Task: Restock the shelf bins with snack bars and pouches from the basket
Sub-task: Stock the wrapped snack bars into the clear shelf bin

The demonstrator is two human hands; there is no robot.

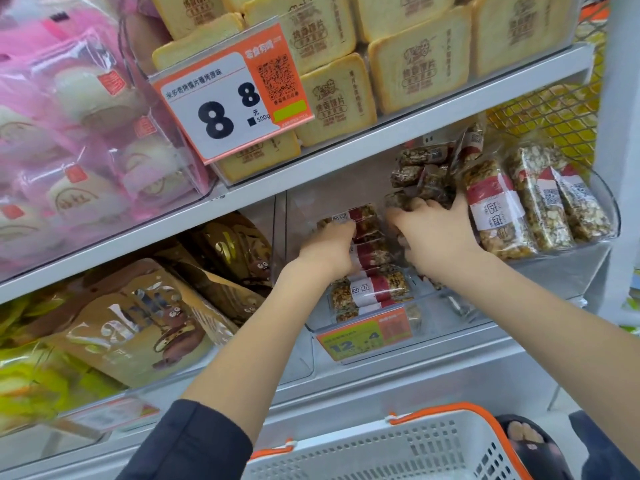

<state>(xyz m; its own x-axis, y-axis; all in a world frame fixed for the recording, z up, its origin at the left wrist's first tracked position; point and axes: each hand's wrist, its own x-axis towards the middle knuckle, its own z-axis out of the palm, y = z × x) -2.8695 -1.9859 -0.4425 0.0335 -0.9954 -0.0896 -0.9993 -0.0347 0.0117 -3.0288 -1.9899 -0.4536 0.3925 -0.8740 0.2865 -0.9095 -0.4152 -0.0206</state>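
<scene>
Reaching into the clear shelf bin [367,355], both hands work among the snack bars [372,287]. The left hand [327,249] lies on the stacked bars with red-and-white bands, its fingers curled down over the top bar, whose band shows just beyond the fingertips. The right hand [436,233] sits just beside it, fingers [398,216] bent round a dark wrapped bar [398,199] that pokes out past them; more dark bars [420,171] pile behind those fingers, and lighter nut bars [498,209] lean against the thumb side. Below the forearms, well apart from the fingers, stands the white basket [398,452] with orange rim.
</scene>
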